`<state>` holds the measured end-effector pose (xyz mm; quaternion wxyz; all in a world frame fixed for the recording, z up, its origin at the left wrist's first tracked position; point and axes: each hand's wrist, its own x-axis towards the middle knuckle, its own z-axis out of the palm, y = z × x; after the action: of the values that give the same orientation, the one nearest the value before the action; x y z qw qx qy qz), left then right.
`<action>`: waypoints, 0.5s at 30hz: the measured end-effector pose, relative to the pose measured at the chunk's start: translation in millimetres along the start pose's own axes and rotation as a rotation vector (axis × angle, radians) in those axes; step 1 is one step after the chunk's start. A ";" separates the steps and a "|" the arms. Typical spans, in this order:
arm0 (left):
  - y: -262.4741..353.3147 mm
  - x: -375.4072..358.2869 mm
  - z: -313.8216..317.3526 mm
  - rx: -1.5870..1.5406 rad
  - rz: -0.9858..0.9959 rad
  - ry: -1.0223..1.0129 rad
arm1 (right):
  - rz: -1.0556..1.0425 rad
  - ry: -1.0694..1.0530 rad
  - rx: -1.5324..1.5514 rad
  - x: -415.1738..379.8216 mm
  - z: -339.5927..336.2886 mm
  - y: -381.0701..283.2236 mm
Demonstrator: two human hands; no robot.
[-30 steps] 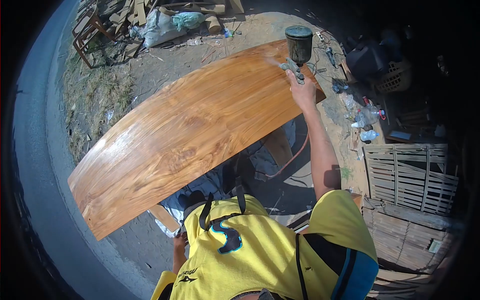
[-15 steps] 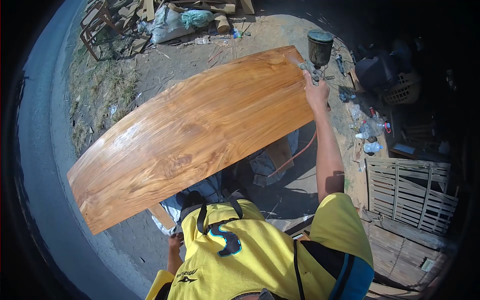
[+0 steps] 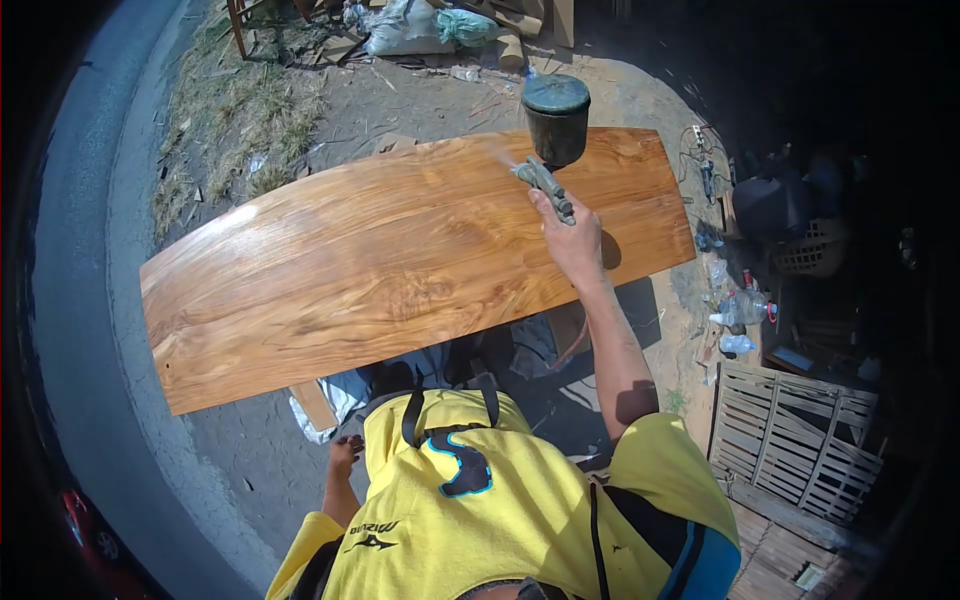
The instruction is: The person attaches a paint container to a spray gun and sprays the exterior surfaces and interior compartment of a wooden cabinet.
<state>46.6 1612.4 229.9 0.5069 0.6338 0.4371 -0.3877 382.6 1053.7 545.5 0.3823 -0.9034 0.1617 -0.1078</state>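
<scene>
My right hand (image 3: 572, 245) is wrapped round a metal spray gun (image 3: 545, 188) with a dark lidded paint cup (image 3: 557, 125) on top. From the nozzle a pale mist drifts left over a large varnished wooden board (image 3: 400, 270) with one curved long edge. The gun is held above the board, right of its middle, and its shadow falls on the wood. My left hand (image 3: 345, 452) hangs low beside my body, near the board's front edge, fingers loosely bent with nothing visible in them.
A reddish hose (image 3: 575, 348) runs below my right forearm. Plastic bottles (image 3: 745, 308) and a slatted wooden panel (image 3: 790, 440) lie at the right. Sacks (image 3: 410, 28) and wood scraps stand behind the board. A road (image 3: 75, 270) passes on the left.
My right hand has carried the spray gun left, from the board's right end to nearer its middle. The view has shifted, and a red vehicle now shows at lower left.
</scene>
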 end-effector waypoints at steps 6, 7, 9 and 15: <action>-16.4 15.4 -61.7 -0.017 -0.026 0.002 | -0.057 -0.111 0.099 -33.0 82.5 -88.2; -18.5 18.2 -72.8 -0.054 -0.029 0.001 | -0.060 -0.132 0.096 -39.2 96.4 -104.2; -22.2 23.4 -94.4 -0.074 -0.030 0.010 | -0.066 -0.162 0.087 -51.4 121.0 -136.0; -52.8 33.1 -157.6 -0.157 0.004 0.051 | -0.187 -0.257 0.076 -85.5 208.1 -216.5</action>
<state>14.8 1778.0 212.1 0.5444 0.6026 0.4776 -0.3352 415.3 1364.1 554.1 0.4220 -0.9057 0.0223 -0.0326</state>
